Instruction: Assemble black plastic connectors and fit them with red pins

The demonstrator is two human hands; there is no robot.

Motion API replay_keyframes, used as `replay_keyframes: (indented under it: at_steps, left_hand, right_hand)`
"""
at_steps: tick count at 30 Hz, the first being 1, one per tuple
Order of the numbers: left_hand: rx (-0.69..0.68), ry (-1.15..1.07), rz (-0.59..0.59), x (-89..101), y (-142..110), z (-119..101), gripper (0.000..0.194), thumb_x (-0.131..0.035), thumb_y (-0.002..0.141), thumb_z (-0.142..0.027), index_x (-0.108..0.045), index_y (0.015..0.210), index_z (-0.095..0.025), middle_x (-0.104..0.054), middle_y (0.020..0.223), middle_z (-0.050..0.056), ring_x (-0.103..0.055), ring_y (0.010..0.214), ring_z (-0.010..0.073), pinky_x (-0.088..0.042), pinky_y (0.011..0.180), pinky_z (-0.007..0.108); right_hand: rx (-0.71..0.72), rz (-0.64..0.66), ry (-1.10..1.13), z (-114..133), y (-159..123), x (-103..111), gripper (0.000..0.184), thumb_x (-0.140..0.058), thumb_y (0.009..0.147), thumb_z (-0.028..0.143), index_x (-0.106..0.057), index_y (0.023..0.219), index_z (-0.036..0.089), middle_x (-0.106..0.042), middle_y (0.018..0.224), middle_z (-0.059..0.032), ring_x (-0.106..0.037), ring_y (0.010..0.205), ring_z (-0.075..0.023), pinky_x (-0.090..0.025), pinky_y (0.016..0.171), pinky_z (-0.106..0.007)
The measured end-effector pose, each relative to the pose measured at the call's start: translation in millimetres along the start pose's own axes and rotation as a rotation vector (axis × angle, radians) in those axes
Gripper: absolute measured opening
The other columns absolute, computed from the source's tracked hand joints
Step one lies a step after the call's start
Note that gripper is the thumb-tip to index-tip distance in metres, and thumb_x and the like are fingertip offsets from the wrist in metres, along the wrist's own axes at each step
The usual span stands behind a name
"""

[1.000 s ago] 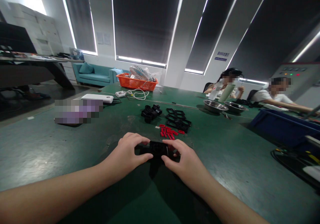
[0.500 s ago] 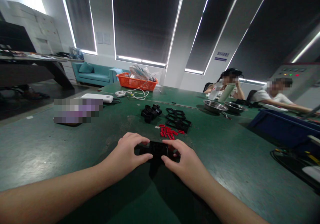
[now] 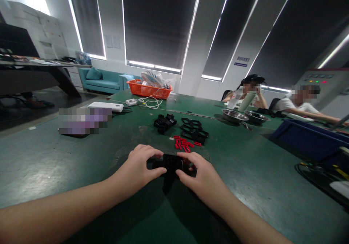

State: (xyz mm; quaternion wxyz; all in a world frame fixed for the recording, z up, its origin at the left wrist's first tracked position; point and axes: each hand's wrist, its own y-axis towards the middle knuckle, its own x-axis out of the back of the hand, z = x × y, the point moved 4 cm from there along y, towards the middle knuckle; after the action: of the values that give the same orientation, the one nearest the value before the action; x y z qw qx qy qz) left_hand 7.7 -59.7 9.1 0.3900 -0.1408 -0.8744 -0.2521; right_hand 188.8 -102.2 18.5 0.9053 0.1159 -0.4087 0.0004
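A dark rectangular plastic part lies between my two hands, low over the green table. My left hand is closed on its left side, thumb in front and fingers behind. On the right side, my right hand pinches the same part in the same way. Shadow and fingers hide its details. Just beyond it lie several small red rings. Behind these are flat black frames, and to their left a pile of chunky black plastic pieces.
An orange basket holding a fan stands at the back, with a white cable before it. Left are a white power bank and a blurred purple object. Metal bowls, a blue crate and two seated people are right.
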Motion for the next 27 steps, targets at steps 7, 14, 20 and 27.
replay_keyframes:
  at_steps: [7,14,20,27]
  left_hand:
    - [-0.014,-0.001,0.026,-0.2,0.1,0.0,0.024,-0.075,0.074,-0.020,-0.070,0.098,-0.019,-0.071,0.102,0.007,-0.059,0.103,0.0299,-0.045,0.092,0.045]
    - [0.005,0.010,0.053,-0.3,0.0,-0.8,0.026,-0.075,0.074,-0.016,-0.070,0.099,-0.018,-0.071,0.103,0.008,-0.058,0.104,0.0302,-0.044,0.093,0.046]
    - [-0.006,-0.006,0.044,-1.1,0.5,0.3,0.026,-0.075,0.074,-0.015,-0.071,0.099,-0.018,-0.071,0.103,0.008,-0.058,0.104,0.0308,-0.044,0.093,0.046]
    - [-0.006,-0.009,0.046,-1.8,0.3,1.7,0.026,-0.075,0.074,-0.016,-0.070,0.099,-0.017,-0.071,0.103,0.008,-0.058,0.104,0.0304,-0.044,0.092,0.046]
  right_hand:
    - [0.004,-0.001,0.007,-1.0,-0.3,-1.2,0.040,-0.066,0.075,0.012,-0.065,0.115,0.014,-0.066,0.103,-0.0095,-0.061,0.096,-0.0244,-0.050,0.081,-0.039]
    - [-0.004,0.001,-0.001,-2.4,-0.1,-1.4,0.040,-0.067,0.075,0.013,-0.064,0.115,0.016,-0.066,0.105,-0.0095,-0.062,0.096,-0.0242,-0.050,0.081,-0.039]
    - [0.002,0.001,0.005,-1.6,0.1,-0.9,0.041,-0.067,0.074,0.012,-0.065,0.115,0.014,-0.066,0.103,-0.0101,-0.061,0.097,-0.0251,-0.050,0.082,-0.040]
    - [0.005,0.002,0.005,-1.7,0.3,-2.1,0.040,-0.067,0.074,0.012,-0.065,0.114,0.014,-0.066,0.102,-0.0097,-0.061,0.097,-0.0251,-0.050,0.081,-0.040]
